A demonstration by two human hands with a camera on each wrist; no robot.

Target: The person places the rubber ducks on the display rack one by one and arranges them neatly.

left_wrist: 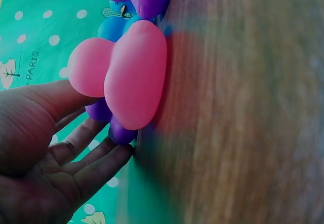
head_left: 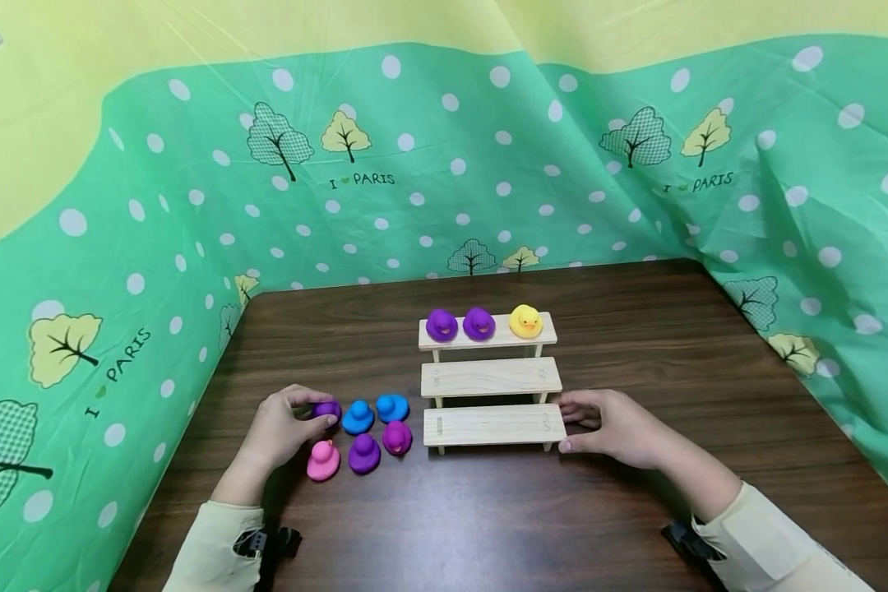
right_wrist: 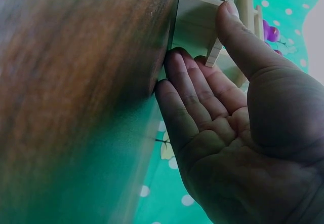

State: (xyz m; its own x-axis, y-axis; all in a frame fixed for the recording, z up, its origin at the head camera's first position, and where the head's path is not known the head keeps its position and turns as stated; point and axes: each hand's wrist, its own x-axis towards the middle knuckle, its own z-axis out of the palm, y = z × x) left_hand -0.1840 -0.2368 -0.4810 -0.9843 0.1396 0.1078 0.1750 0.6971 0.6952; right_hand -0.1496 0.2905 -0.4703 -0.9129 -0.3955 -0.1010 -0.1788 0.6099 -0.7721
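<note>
At the left, my left hand (head_left: 284,423) has its thumb and fingers around a purple rubber duck (head_left: 327,411) on the table. In the left wrist view, a pink rubber duck (left_wrist: 136,77) partly hides that purple duck. Beside it on the table are two blue ducks (head_left: 358,417), another purple duck (head_left: 364,454) and a magenta duck (head_left: 396,438). My right hand (head_left: 614,427) touches the right end of a three-step wooden stand (head_left: 492,425), thumb at the lowest step's edge and fingers extended beside its leg. Two purple ducks (head_left: 441,326) and a yellow duck (head_left: 526,321) sit on the top step.
The stand's middle step (head_left: 492,377) and lowest step are bare wood. Under everything is a dark wooden table (head_left: 481,518). A green and yellow patterned cloth (head_left: 429,164) rises behind the table and along both sides.
</note>
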